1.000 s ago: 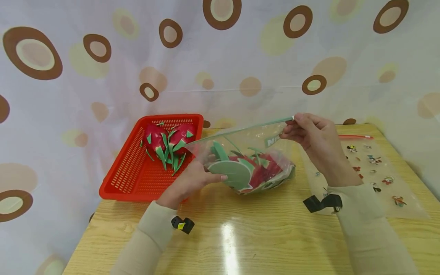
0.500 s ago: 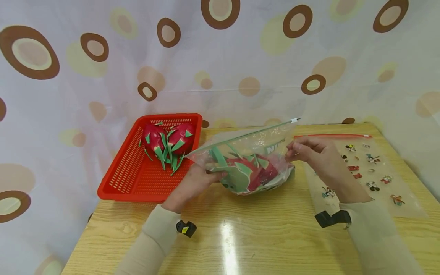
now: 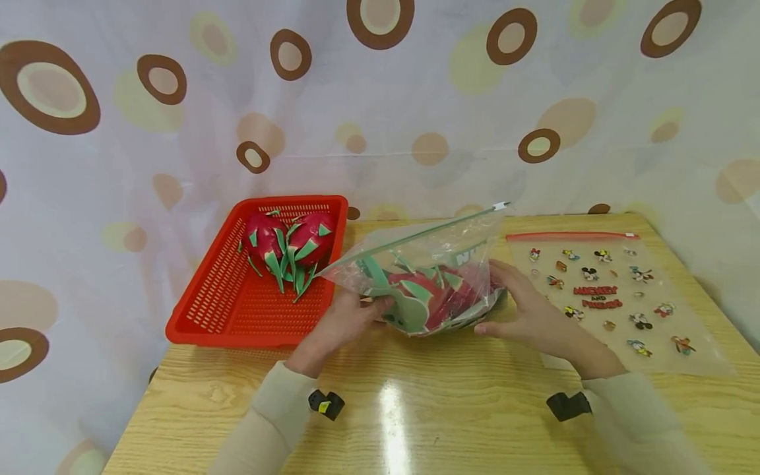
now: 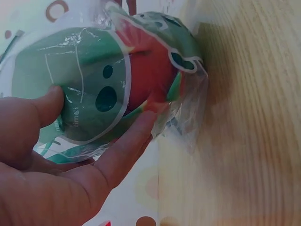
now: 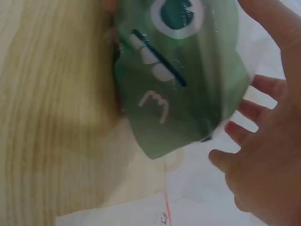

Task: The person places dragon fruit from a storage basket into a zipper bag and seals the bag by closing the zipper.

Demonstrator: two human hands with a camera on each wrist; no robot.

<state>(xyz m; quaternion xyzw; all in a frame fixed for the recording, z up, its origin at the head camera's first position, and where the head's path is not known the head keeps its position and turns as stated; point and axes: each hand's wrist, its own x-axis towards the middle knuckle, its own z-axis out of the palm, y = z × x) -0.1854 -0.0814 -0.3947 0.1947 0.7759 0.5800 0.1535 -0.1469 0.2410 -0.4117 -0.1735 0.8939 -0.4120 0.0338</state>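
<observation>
A clear zip bag [image 3: 410, 313] with green printing stands slumped at the table's middle, its green zip strip slanting up to the right, with a white slider at the upper end. Red-and-green dragon fruit [image 3: 460, 293] shows through the plastic. At the bag's left side my left hand [image 3: 344, 323] grips it; in the left wrist view the thumb lies on the printed face and a finger stretches along below. My right hand [image 3: 537, 323] is at the right end, thumb and fingers spread apart. The right wrist view shows its fingertips [image 5: 233, 129] at the bag's edge.
To the left stands a red plastic basket [image 3: 196, 336] holding two dragon fruit [image 3: 310, 239]. A flat zip bag [image 3: 629, 330] with a red strip and cartoon prints lies on the right of the wooden table [image 3: 475, 409]. A patterned curtain [image 3: 392, 178] hangs behind.
My right hand has let go of the zip strip's slider end and moved down to the bag's right end, its fingers spreading. The strip has sagged slightly. My left hand stays on the bag.
</observation>
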